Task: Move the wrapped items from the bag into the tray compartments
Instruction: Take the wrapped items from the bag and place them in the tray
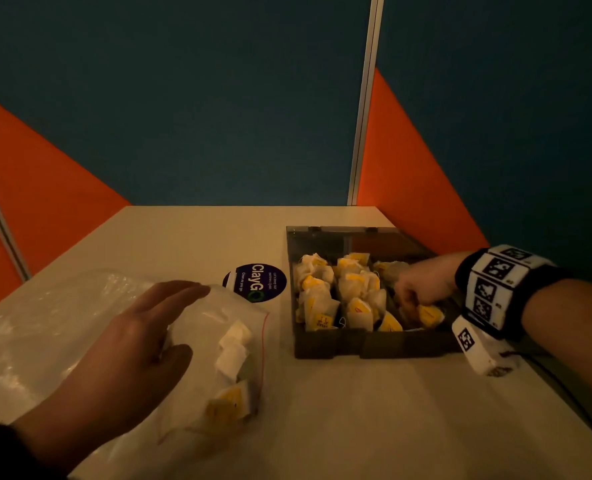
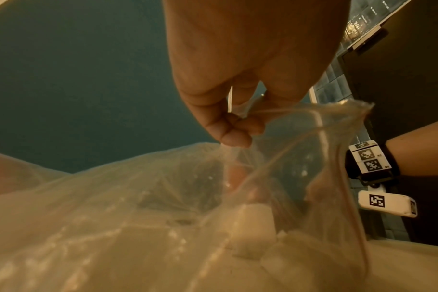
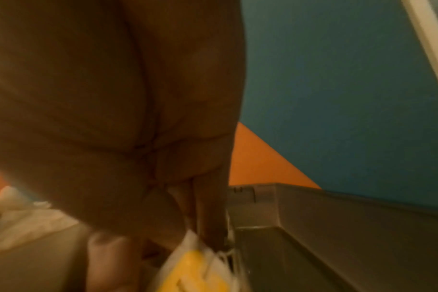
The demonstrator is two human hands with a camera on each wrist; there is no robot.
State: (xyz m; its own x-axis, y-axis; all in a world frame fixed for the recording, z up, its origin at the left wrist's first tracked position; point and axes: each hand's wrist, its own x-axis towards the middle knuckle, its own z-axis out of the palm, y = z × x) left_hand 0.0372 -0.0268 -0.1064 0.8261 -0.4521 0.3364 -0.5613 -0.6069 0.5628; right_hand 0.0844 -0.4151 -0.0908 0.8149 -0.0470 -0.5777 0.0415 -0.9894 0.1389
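Observation:
A clear zip bag [image 1: 45, 327] lies on the table at the left, with a few white and yellow wrapped items [image 1: 232, 355] inside near its opening. My left hand [image 1: 170, 327] rests on it. In the left wrist view, the left hand [image 2: 238, 128] pinches the bag's [image 2: 113, 217] plastic rim and lifts it. The dark grey tray [image 1: 332, 344] stands at the right, with several wrapped items filling its compartments. My right hand [image 1: 416, 296] reaches into the right compartment. Its fingers grip a white and yellow wrapped item [image 3: 195, 268], also seen in the head view [image 1: 429, 313].
The tray's clear lid [image 1: 322, 237] stands open at the back. A round dark sticker [image 1: 254, 282] lies on the table between bag and tray. Blue and orange partition walls close in the table at the back and both sides. A thin cable [image 1: 571, 393] trails from my right wrist.

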